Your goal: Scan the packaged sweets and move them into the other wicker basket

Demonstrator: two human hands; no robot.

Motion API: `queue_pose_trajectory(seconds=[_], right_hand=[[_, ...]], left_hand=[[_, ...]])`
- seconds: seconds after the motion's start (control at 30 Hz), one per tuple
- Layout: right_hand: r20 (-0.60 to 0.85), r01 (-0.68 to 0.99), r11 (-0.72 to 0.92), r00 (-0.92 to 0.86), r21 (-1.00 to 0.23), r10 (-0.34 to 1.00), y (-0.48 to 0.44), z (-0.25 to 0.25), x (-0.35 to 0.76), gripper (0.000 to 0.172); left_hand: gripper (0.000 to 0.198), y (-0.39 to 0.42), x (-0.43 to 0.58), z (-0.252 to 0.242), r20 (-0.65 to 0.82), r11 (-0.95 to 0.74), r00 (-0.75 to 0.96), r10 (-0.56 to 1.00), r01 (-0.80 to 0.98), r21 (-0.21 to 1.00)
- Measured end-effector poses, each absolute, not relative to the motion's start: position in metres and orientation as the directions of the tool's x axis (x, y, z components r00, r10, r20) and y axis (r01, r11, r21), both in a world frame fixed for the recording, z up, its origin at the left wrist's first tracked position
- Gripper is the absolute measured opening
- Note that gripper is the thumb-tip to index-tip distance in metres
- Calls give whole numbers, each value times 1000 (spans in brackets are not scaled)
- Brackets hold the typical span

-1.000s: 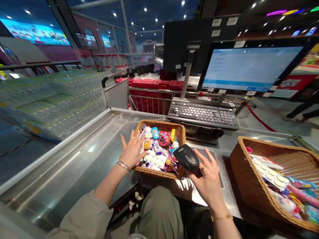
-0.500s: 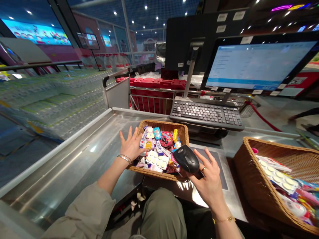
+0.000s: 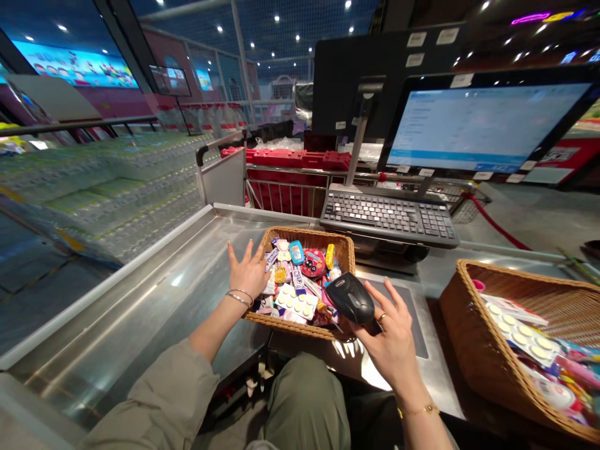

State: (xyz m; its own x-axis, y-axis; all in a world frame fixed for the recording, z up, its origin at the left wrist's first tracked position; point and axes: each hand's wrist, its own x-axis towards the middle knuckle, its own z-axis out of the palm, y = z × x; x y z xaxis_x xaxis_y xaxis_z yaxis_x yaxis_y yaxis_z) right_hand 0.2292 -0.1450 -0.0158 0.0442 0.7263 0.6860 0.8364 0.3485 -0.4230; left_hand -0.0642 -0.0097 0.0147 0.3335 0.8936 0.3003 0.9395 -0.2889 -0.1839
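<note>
While left hand [image 3: 247, 272] hovers, right hand [image 3: 394, 344] holds scanner [image 3: 350, 297].

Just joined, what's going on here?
A person sits at a stainless steel checkout counter. Their right hand holds a black handheld barcode scanner beside a wicker basket full of small colourful packets. Their open left hand is spread at the basket's left edge, holding nothing. A second wicker basket with similar packets sits to the right, and a keyboard and monitor stand beyond the counter.
</note>
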Motion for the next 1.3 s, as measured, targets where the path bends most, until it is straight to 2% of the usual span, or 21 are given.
queue_pose_trajectory(seconds=[0.13,0.27,0.5,0.6,0.73,0.87,0.97,1.07,1.2,1.3], right_hand=[[689,831,353,49,-430,723,-146,-16,230,19],[686,831,341,65,-440,725,-148,-16,231,20],[693,819,335,103,-466,713,-151,-14,234,18],[698,820,332,111,-467,707,-152,-14,236,18],[686,821,315,123,-477,717,-155,-14,239,16],[693,817,320,129,-479,709,-157,-12,242,15],[699,817,323,131,-478,703,-157,-11,243,14],[698,815,321,136,-482,703,-158,-10,244,14],[698,813,322,138,-485,703,-158,-10,245,15],[699,813,322,141,-486,701,-158,-9,245,14]], left_hand=[[31,-10,-70,19,403,-281,330,854,943,-177],[33,-17,-77,34,495,-252,287,820,958,-138],[31,-32,-76,68,569,-212,156,808,977,33],[32,-30,-64,69,499,-232,129,857,961,149],[32,-24,-42,56,272,-192,103,957,927,321],[32,-16,-23,38,100,-114,81,992,919,379],[33,-9,-19,26,60,-76,58,997,927,368],[33,-5,-21,18,81,-60,37,996,950,306],[36,-4,-25,13,186,-118,93,978,985,128],[29,-7,-25,10,243,-166,167,955,986,-25]])
